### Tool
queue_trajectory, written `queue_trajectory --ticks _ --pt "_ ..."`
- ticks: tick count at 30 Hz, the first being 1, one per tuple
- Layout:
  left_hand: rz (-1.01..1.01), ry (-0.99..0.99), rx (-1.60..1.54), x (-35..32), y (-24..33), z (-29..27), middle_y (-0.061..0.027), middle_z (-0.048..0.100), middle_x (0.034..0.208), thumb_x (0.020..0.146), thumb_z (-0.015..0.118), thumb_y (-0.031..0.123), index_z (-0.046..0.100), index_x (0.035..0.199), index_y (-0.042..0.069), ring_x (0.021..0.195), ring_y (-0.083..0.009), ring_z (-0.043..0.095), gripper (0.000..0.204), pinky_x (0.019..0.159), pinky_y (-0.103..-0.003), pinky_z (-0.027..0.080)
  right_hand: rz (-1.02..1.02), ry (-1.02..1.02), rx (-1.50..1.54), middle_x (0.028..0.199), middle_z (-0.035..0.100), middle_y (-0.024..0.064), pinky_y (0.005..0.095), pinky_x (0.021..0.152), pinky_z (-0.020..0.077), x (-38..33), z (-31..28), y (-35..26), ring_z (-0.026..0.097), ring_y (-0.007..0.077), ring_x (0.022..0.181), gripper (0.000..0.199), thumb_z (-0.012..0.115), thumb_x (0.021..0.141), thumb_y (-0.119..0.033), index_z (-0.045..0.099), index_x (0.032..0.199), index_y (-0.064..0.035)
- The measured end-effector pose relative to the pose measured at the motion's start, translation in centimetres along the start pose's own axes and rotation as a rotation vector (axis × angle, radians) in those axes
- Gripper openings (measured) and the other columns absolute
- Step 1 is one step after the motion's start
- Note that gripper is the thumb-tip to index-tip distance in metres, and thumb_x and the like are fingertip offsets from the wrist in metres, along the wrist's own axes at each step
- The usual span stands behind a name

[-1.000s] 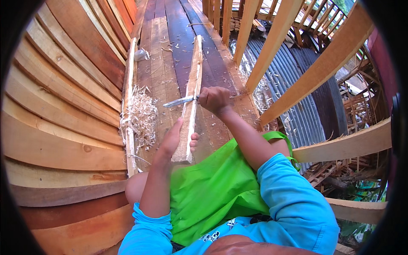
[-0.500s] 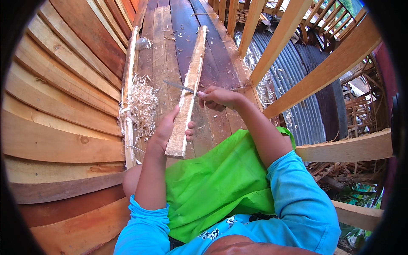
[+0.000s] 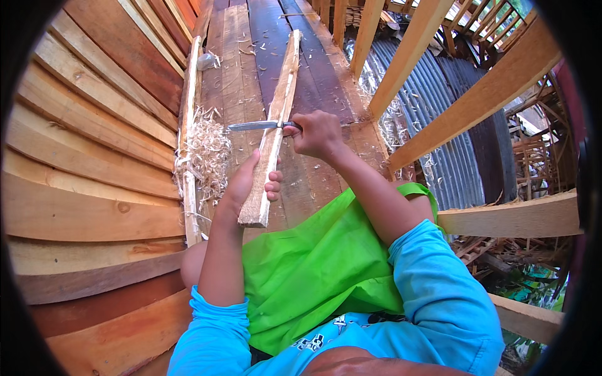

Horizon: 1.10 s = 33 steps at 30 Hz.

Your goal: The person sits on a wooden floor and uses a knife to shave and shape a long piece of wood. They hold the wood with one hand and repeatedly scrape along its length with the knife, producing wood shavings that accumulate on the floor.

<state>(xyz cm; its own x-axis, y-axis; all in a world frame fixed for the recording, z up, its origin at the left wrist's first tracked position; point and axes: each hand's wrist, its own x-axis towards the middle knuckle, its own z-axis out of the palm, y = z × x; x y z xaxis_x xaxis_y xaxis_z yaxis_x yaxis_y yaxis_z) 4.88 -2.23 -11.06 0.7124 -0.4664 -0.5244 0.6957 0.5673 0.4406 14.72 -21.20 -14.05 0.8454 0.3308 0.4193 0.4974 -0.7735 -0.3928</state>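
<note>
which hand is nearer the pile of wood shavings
Left. The left hand is just right of the wood shavings; the right hand, holding the knife, is farther right.

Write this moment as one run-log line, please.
left hand: grips wooden strip toward near end | right hand: holds knife, blade across strip | shavings: heaped left of strip

Knife turned; right hand curled tighter.

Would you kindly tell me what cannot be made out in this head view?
Head view:
Knife: handle mostly covered by the right hand.
Left hand: palm hidden behind the wooden strip.
Wooden strip: underside turned away from the camera.
Floorboards: far end cut off by the top edge.
</note>
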Motion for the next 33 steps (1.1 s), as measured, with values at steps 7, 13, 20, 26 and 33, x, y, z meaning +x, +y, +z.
queue_trajectory --ticks 7,13,20,26,33 --pt "0.004 -0.033 -0.007 -0.4 0.3 -0.3 -0.0015 0.043 0.074 0.101 0.036 0.044 0.045 0.115 0.004 0.054 -0.0082 0.04 0.044 0.045 -0.023 0.037 -0.117 0.219 -0.022 0.054 0.054 0.0079 0.0393 0.045 0.0419 -0.4 1.5 -0.2 0.058 0.0277 0.049 0.032 0.065 0.081 -0.032 0.051 0.06 -0.0115" --pt "0.002 0.068 0.14 -1.2 0.4 0.4 -0.0025 0.045 0.074 0.101 0.033 0.046 0.046 0.114 0.004 0.054 -0.0097 0.041 0.045 0.047 -0.024 0.038 0.367 -0.569 0.467 0.068 0.061 0.0176 0.0424 0.06 0.0435 1.1 0.3 1.4 0.061 0.0309 0.064 0.031 0.06 0.087 -0.035 0.067 0.074 -0.0072" --pt "0.026 0.091 0.138 0.7 -0.6 0.4 -0.0045 0.047 0.075 0.102 0.028 0.047 0.043 0.114 0.009 0.057 -0.0131 0.044 0.043 0.05 -0.028 0.041 0.362 -0.226 0.145 0.072 0.066 0.0167 0.045 0.064 0.0487 0.1 -0.4 -0.2 0.065 0.0339 0.072 0.029 0.062 0.084 -0.037 0.07 0.079 -0.0097" --pt "0.009 0.054 0.092 1.0 -0.4 0.2 -0.0051 0.047 0.074 0.102 0.026 0.046 0.042 0.11 0.011 0.057 -0.0143 0.045 0.04 0.051 -0.029 0.041 0.125 0.061 -0.072 0.061 0.061 0.0146 0.0455 0.054 0.048 0.1 1.1 0.5 0.063 0.0336 0.061 0.025 0.06 0.083 -0.033 0.065 0.071 -0.0118" --pt "-0.04 0.09 0.193 -0.8 0.0 -0.2 -0.0053 0.047 0.073 0.101 0.026 0.048 0.04 0.112 0.013 0.055 -0.0143 0.045 0.039 0.05 -0.029 0.042 0.662 -0.799 0.682 0.049 0.035 0.0018 0.0401 0.044 0.0322 1.5 0.2 0.7 0.035 0.0143 0.045 0.052 0.052 0.095 -0.044 0.048 0.061 -0.0041"
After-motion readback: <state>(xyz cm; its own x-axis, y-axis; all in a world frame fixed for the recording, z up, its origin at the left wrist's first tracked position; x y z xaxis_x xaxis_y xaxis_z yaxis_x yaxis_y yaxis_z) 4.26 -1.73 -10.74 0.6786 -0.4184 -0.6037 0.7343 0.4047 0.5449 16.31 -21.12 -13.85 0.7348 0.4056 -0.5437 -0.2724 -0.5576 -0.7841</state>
